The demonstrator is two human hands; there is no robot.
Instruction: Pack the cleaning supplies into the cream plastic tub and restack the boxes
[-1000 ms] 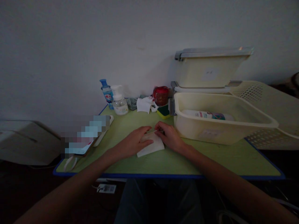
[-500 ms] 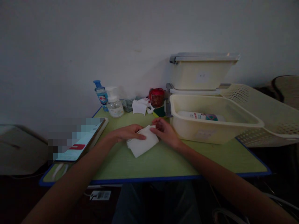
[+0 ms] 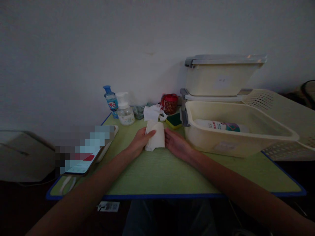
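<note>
A folded white cloth [image 3: 156, 140], soft like cloth or thick paper, is held upright over the green table. My left hand [image 3: 140, 139] is closed on its left side, thumb across the front and fingers behind. At the right edge, my right hand [image 3: 176, 142] has its curled fingers against the cloth, with the fingertips partly hidden. Just behind the cloth lie a crumpled white bag [image 3: 151, 112] and a yellow-green sponge [image 3: 174, 120].
A pump bottle [image 3: 126, 113] and a blue bottle [image 3: 112, 103] stand back left. A tablet [image 3: 83, 160] leans at left. Right are an open cream bin [image 3: 226, 144] holding a white bottle [image 3: 216, 125], a lidded box [image 3: 221, 78], a perforated basket [image 3: 290, 111] and a red container [image 3: 170, 103].
The cloth has turned more upright and shifted slightly up and right. My right hand has gone from its top corner to its right edge. The camera view has shifted a little.
</note>
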